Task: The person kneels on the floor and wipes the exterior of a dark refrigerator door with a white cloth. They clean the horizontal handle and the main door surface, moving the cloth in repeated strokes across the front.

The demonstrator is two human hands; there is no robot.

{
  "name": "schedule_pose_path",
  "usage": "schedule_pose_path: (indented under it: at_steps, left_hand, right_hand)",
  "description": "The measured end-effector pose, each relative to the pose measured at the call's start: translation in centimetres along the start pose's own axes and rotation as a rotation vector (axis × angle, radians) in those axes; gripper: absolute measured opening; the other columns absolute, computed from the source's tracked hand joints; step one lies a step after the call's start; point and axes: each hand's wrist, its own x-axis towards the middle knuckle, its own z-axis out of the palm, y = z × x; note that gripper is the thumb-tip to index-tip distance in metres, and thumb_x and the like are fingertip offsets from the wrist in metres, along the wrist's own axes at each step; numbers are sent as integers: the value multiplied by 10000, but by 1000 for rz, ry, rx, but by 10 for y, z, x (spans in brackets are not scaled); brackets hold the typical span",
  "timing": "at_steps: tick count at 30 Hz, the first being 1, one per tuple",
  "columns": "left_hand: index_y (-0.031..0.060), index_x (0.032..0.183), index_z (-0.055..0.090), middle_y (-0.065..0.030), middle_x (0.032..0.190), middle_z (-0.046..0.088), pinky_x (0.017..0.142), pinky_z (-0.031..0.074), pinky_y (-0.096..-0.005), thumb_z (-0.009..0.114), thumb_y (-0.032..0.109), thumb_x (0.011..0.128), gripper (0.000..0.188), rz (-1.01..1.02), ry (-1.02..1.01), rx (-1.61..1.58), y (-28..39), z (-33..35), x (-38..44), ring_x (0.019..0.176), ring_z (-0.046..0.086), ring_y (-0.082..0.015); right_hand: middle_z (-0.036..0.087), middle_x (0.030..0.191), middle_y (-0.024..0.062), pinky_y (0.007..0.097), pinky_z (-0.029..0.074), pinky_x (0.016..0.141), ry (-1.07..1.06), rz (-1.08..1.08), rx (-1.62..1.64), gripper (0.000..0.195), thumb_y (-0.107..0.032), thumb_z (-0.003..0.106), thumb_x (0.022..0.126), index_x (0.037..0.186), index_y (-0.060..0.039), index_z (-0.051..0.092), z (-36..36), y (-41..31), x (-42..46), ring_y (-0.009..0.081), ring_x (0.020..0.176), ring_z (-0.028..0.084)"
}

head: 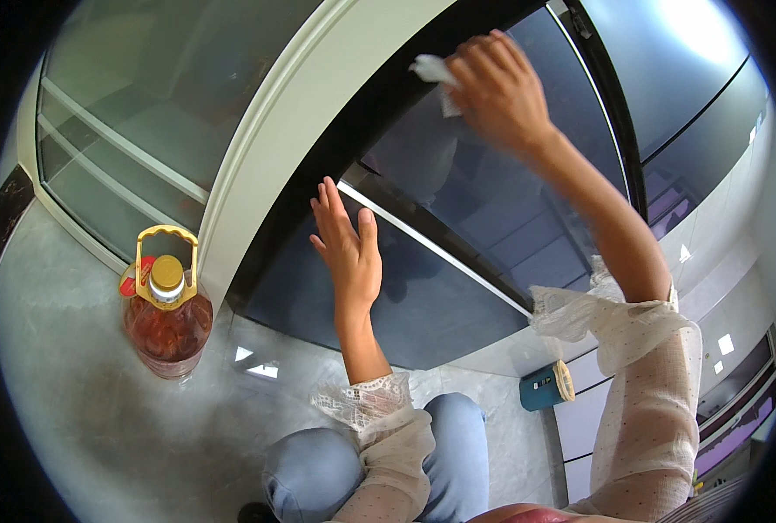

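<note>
My right hand (502,91) grips a crumpled white tissue or cloth (435,69) and is held up at a glossy dark panel (420,157), near its black side edge. Parts of the white material show on both sides of the fingers. Lower down, my left hand (348,245) holds nothing, its palm turned toward the lower dark panel (388,294) and its thumb apart from the fingers. Whether the palm touches the surface, I cannot tell. Between the two panels runs a thin white strip (427,242) beside a dark recess.
A large clear plastic jug (169,333) of reddish-brown liquid, with yellow cap and handle, stands on the grey tiled floor (133,431). Behind it is a framed glass door (152,98). A teal bin (539,387) stands by pale cabinets (584,405). My bent knees are below.
</note>
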Motion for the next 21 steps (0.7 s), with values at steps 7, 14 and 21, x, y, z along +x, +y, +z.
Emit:
schedule_pose_path:
  at_steps: [7, 14, 21]
  left_hand:
    - [111, 1500, 144, -182, 1548, 130, 1100, 34, -609, 313, 522, 976, 687, -38, 39, -41, -4, -2, 0, 1439, 69, -348]
    - [5, 1465, 202, -251, 1509, 197, 1121, 118, -546, 308, 487, 986, 688, -136, 336, -226, -20, 7, -2, 1410, 151, -405]
    - [-15, 1470, 143, -239, 1531, 113, 1159, 139, -388, 255, 523, 984, 734, -238, 451, -335, -36, -5, -8, 1430, 115, -335]
  right_hand:
    - [627, 915, 91, 401, 337, 1068, -44, -19, 361, 225, -257, 621, 831, 934, -57, 632, -2, -104, 8, 247, 993, 568]
    - [646, 779, 102, 418, 298, 1070, -165, 39, 487, 218, -240, 547, 860, 849, -40, 635, -1, -173, 17, 249, 874, 610]
    - [657, 849, 83, 405, 250, 1101, -277, -125, 396, 230, -229, 505, 816, 874, -63, 654, 15, -259, 18, 238, 910, 611]
